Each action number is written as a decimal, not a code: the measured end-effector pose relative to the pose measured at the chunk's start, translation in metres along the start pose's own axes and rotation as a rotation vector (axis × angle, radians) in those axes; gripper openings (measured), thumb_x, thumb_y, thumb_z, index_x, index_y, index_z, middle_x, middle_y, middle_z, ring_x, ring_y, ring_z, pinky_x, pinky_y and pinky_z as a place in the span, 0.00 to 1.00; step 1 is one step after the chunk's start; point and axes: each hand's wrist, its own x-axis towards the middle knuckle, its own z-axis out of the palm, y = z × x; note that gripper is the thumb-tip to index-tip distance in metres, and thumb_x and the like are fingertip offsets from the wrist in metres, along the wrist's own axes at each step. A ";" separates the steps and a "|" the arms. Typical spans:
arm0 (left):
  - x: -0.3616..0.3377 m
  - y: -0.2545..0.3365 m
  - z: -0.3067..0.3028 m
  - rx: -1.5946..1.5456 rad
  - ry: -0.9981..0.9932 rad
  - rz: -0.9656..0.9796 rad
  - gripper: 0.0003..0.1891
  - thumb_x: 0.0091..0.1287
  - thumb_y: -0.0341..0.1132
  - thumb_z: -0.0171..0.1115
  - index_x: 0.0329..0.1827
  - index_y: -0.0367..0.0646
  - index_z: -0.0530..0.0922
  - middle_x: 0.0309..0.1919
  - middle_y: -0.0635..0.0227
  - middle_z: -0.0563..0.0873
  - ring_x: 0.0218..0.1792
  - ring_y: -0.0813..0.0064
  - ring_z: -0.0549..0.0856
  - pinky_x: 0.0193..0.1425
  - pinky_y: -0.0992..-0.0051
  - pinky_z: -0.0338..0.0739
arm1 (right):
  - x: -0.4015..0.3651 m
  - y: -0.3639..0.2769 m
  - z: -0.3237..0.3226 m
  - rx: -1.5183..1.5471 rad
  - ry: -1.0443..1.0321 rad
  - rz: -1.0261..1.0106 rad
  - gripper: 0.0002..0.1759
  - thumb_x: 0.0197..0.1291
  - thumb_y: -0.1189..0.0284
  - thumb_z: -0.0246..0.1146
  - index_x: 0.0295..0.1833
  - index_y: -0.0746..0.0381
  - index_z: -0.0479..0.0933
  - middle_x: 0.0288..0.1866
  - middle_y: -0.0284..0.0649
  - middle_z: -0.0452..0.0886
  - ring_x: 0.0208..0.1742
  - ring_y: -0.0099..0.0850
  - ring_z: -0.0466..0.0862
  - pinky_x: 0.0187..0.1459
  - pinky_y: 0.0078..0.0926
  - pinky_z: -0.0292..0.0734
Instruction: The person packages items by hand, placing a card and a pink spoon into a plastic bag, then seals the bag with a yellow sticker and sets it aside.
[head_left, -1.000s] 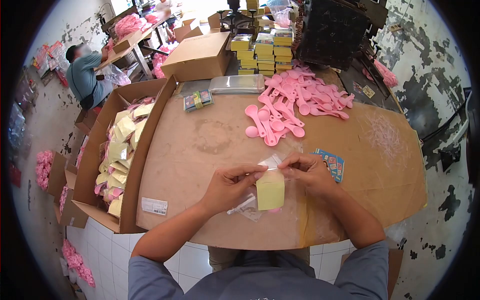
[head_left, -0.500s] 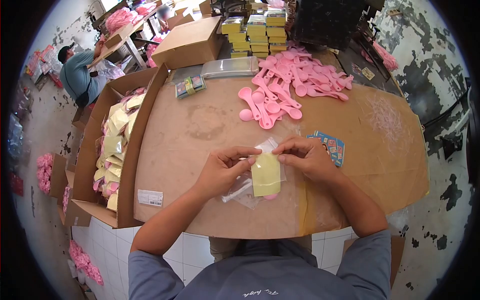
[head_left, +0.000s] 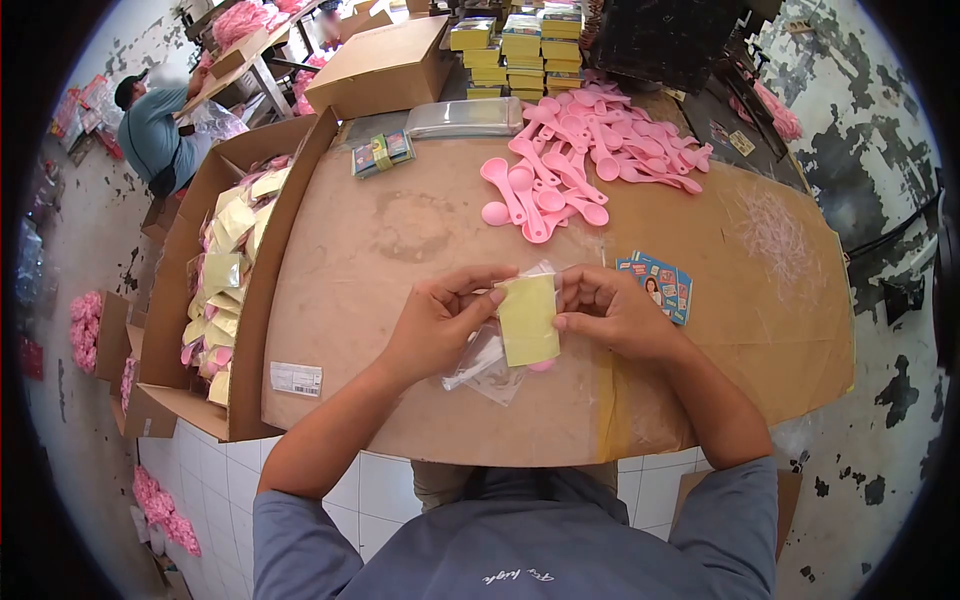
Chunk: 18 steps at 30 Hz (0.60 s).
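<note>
Grip of left hand (head_left: pixel 440 322) and right hand (head_left: pixel 612 315) at opposite edges of yellow packet (head_left: pixel 528 322)

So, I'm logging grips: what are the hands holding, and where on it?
A yellow packet, pinched near its top: left hand at the upper left corner, right hand at the upper right edge.

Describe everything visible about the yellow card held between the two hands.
The yellow card is a plain, pale yellow rectangle, flat and paper-like, slightly tilted. The left hand pinches its upper left edge, the right hand its right edge. Clear plastic sticks out above its top; whether the card sits inside it is unclear. A pink piece peeks out below its lower corner. It is over the cardboard tabletop.
</note>
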 end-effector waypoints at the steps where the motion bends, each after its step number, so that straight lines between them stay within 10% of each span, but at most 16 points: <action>1: 0.000 0.001 0.003 0.002 0.008 0.027 0.22 0.79 0.30 0.64 0.73 0.34 0.75 0.57 0.60 0.89 0.54 0.76 0.89 0.58 0.75 0.86 | 0.000 -0.002 0.001 0.014 0.008 -0.007 0.23 0.69 0.79 0.70 0.67 0.69 0.75 0.47 0.35 0.86 0.49 0.23 0.86 0.54 0.24 0.81; 10: 0.002 0.005 -0.017 0.144 -0.089 -0.115 0.21 0.78 0.35 0.67 0.69 0.36 0.78 0.46 0.66 0.90 0.38 0.81 0.89 0.40 0.76 0.84 | -0.002 -0.009 -0.010 -0.186 0.143 -0.164 0.23 0.69 0.74 0.70 0.67 0.65 0.78 0.50 0.36 0.88 0.49 0.25 0.87 0.55 0.28 0.82; 14: 0.011 0.030 -0.064 -0.237 0.626 0.501 0.18 0.83 0.42 0.58 0.68 0.40 0.78 0.54 0.66 0.88 0.52 0.73 0.90 0.50 0.70 0.86 | -0.017 -0.037 -0.044 -0.709 0.339 -0.205 0.21 0.67 0.71 0.71 0.64 0.63 0.82 0.53 0.40 0.88 0.50 0.30 0.87 0.56 0.33 0.81; 18: 0.015 0.036 -0.073 -0.247 0.668 0.472 0.25 0.83 0.51 0.56 0.70 0.41 0.78 0.58 0.65 0.87 0.55 0.73 0.87 0.58 0.68 0.82 | -0.033 -0.043 -0.079 -1.007 0.368 -0.180 0.19 0.65 0.70 0.73 0.60 0.64 0.84 0.52 0.44 0.86 0.54 0.34 0.86 0.57 0.35 0.80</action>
